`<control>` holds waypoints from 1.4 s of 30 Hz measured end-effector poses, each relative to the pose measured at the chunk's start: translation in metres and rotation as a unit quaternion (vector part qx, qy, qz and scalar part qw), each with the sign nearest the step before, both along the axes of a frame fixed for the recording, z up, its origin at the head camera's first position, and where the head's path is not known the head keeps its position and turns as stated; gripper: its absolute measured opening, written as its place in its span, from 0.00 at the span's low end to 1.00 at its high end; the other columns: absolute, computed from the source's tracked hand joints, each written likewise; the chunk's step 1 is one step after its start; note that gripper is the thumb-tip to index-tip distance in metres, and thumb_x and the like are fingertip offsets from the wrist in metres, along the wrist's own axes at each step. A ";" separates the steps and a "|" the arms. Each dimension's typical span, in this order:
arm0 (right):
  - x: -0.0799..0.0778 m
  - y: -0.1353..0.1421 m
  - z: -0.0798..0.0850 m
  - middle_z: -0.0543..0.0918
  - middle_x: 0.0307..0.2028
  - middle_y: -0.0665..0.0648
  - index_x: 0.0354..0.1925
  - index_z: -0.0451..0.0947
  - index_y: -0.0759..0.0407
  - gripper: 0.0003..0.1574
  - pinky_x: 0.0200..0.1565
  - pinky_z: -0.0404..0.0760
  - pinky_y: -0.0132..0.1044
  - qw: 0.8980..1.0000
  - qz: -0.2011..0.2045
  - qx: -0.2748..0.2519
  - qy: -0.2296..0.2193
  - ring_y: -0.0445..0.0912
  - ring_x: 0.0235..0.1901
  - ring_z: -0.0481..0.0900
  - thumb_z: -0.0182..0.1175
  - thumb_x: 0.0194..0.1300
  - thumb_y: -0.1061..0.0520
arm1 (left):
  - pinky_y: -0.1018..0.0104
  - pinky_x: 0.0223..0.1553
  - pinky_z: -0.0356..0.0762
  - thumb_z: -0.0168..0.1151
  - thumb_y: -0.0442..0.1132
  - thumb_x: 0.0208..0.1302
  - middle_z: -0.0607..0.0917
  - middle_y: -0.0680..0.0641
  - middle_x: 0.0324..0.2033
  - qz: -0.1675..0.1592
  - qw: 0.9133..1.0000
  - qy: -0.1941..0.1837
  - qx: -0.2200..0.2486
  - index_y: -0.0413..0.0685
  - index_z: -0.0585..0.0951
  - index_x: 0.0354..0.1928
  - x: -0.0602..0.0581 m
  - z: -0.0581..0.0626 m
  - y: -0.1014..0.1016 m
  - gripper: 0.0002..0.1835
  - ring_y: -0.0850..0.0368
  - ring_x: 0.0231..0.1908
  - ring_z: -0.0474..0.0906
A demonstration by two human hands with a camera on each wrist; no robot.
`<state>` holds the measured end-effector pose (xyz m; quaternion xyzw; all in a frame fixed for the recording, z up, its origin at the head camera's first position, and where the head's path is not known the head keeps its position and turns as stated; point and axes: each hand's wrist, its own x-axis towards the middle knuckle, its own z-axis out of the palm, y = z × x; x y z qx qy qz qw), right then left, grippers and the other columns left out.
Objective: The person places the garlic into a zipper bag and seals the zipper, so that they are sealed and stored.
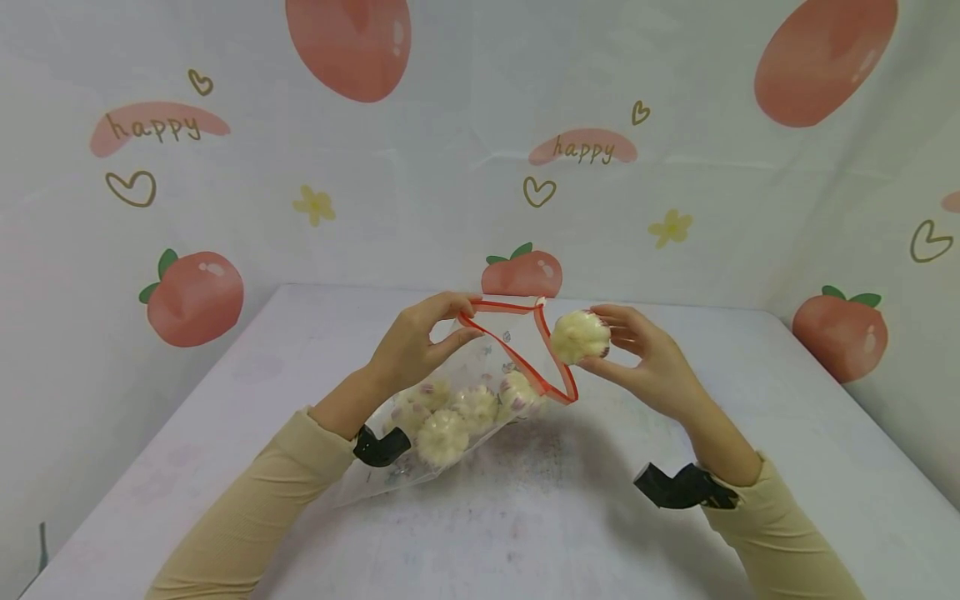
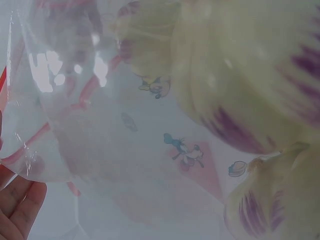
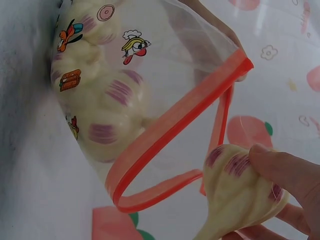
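A clear plastic zip bag (image 1: 517, 359) with a red-edged mouth leans over the table, its opening spread and facing right. My left hand (image 1: 415, 343) pinches the upper left part of that rim between thumb and fingers. Several garlic bulbs (image 1: 442, 437) with purple streaks lie inside the bag. Close to the mouth, just right of it, my right hand (image 1: 651, 362) holds another garlic bulb (image 1: 580, 337). In the right wrist view the thumb (image 3: 280, 167) presses on this bulb's side, and its stem points down left. Plastic and large bulbs (image 2: 225, 75) fill most of the left wrist view.
Beneath the bag spreads a white table (image 1: 525, 517) with faint marks. Behind it hangs a white cloth backdrop (image 1: 450, 183) printed with red fruit, hearts and "happy". Each wrist wears a black camera mount (image 1: 678, 486).
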<state>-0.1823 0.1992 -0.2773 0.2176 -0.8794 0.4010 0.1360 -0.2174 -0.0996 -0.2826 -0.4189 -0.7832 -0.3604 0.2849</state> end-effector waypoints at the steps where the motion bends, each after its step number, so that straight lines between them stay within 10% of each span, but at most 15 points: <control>1: 0.000 -0.001 0.000 0.76 0.54 0.57 0.60 0.67 0.56 0.37 0.56 0.76 0.35 1.000 0.003 -0.002 0.000 0.41 0.53 0.74 0.69 0.53 0.59 | 0.58 0.44 0.81 0.68 0.33 0.53 0.83 0.41 0.48 -0.001 1.000 0.000 0.001 0.41 0.75 0.38 0.000 0.000 0.000 0.13 0.52 0.41 0.82; 5: -0.001 -0.004 -0.001 0.77 0.53 0.57 0.60 0.68 0.57 0.37 0.54 0.74 0.21 1.000 0.014 -0.005 0.005 0.28 0.49 0.71 0.69 0.52 0.60 | 0.58 0.45 0.81 0.68 0.33 0.53 0.83 0.41 0.48 -0.002 1.000 -0.003 0.001 0.41 0.75 0.38 0.000 0.000 0.000 0.13 0.52 0.42 0.82; 12: -0.001 -0.009 -0.003 0.77 0.52 0.58 0.60 0.68 0.58 0.37 0.55 0.77 0.45 0.999 0.035 -0.006 0.000 0.49 0.52 0.76 0.70 0.52 0.60 | 0.58 0.45 0.81 0.68 0.33 0.53 0.83 0.41 0.48 0.000 1.000 -0.003 0.000 0.41 0.75 0.38 0.000 0.000 0.000 0.13 0.52 0.42 0.82; 42: -0.005 -0.026 -0.004 0.78 0.52 0.57 0.59 0.68 0.57 0.38 0.52 0.79 0.41 0.997 0.074 -0.008 -0.004 0.49 0.51 0.77 0.71 0.50 0.60 | 0.60 0.45 0.81 0.68 0.35 0.54 0.83 0.42 0.47 0.007 1.000 -0.004 -0.009 0.41 0.75 0.38 0.001 0.003 0.000 0.12 0.51 0.46 0.81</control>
